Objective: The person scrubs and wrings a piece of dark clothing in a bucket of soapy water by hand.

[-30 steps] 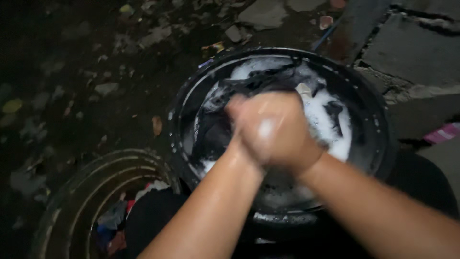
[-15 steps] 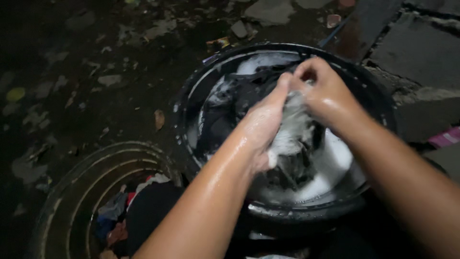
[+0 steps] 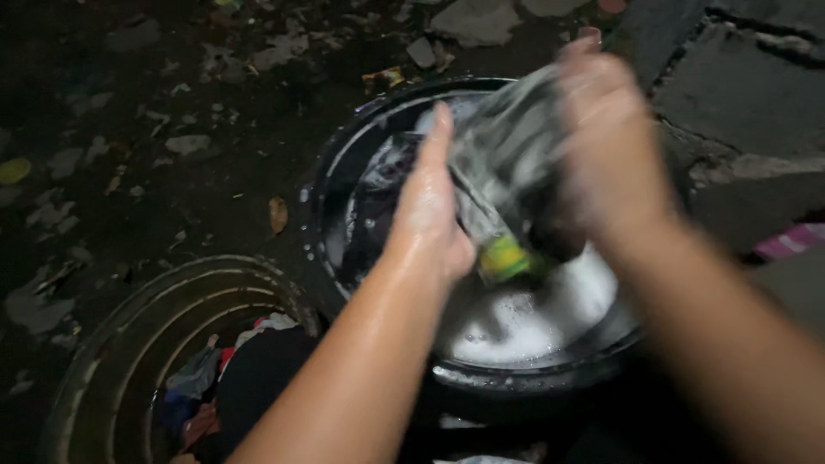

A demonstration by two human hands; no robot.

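A dark soapy garment (image 3: 507,163) with a yellow-green patch is stretched between both my hands above a round black basin (image 3: 339,172) full of white suds. My left hand (image 3: 434,215) presses against its lower left part, fingers straight. My right hand (image 3: 606,137), blurred by motion, grips the garment's upper right part. More dark cloth lies in the foamy water on the basin's left side.
A second round tub (image 3: 137,344) at lower left holds a heap of mixed coloured clothes. Dark wet ground with leaves and bits of litter lies to the left. Cracked stone slabs (image 3: 756,86) are at upper right, a pink object (image 3: 795,241) at the right edge.
My hands were clasped together low over the basin, then drew apart. They have now lifted the garment higher and spread it, the right hand rising toward the upper right.
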